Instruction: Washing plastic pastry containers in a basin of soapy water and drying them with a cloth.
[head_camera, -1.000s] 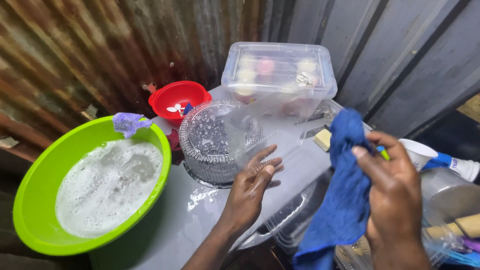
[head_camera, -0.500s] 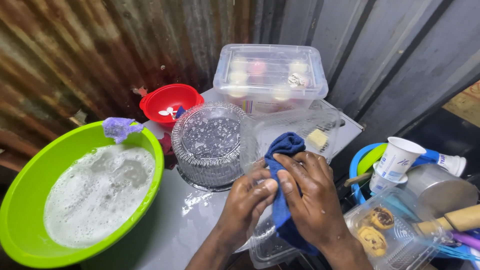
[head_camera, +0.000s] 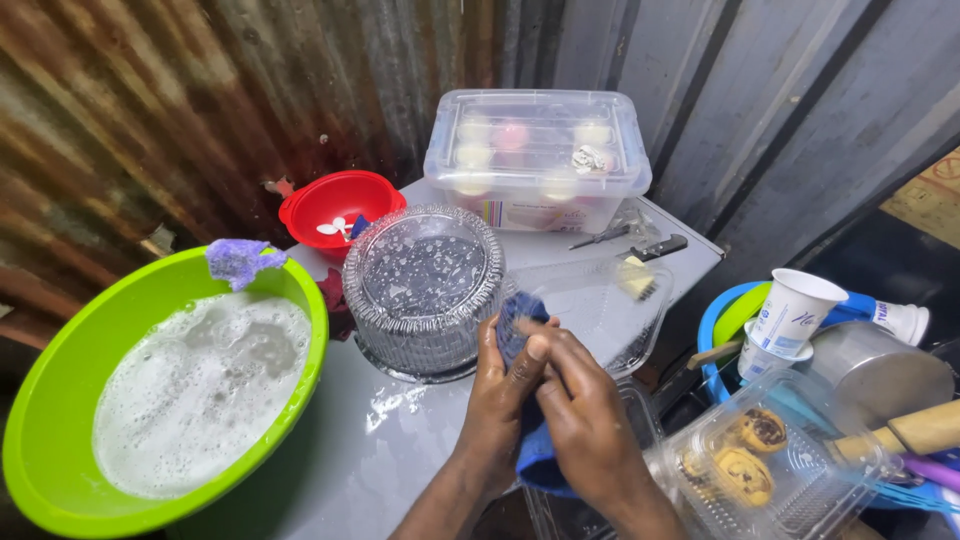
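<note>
Hands come first: your left hand (head_camera: 500, 385) and right hand (head_camera: 585, 420) are pressed together at the near edge of the wet grey table (head_camera: 400, 440), both clenched around the blue cloth (head_camera: 520, 330). The cloth runs lengthwise between your palms, its upper end poking out above your fingers, its lower end bunched under your right wrist. Just beyond, touching distance from your left hand, sits the clear ribbed dome lid (head_camera: 425, 285). Your left hand is the nearer one. Farther back stands the clear lidded box (head_camera: 540, 150).
</note>
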